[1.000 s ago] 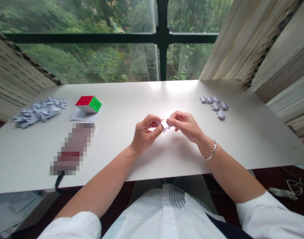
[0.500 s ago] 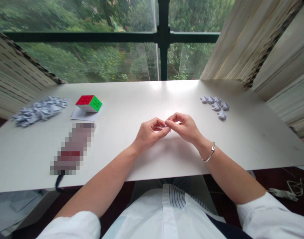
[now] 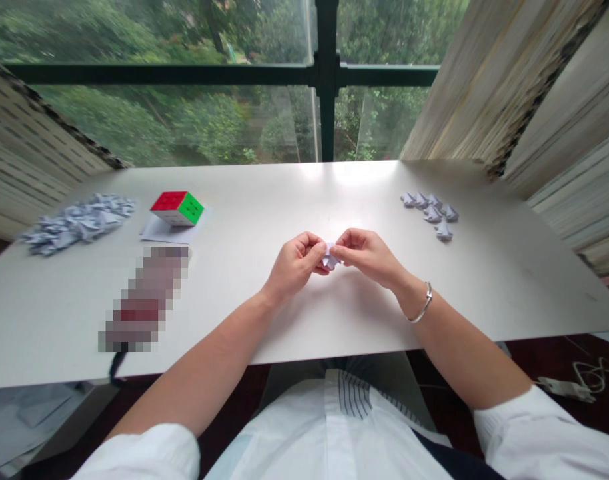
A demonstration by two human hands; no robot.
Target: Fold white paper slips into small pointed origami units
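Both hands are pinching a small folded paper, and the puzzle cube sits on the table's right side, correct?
No: the head view shows the puzzle cube on the left side of the table. The left hand and right hand do pinch the small folded paper.

A cube (image 3: 177, 208) sat on a white sheet (image 3: 159, 232) at ten o'clock on the tabletop (image 3: 284, 193). A paper heap (image 3: 77, 223) lay at nine, and a few folded pieces (image 3: 432, 212) at two.

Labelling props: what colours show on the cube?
Red top face, green side face on the cube; head view.
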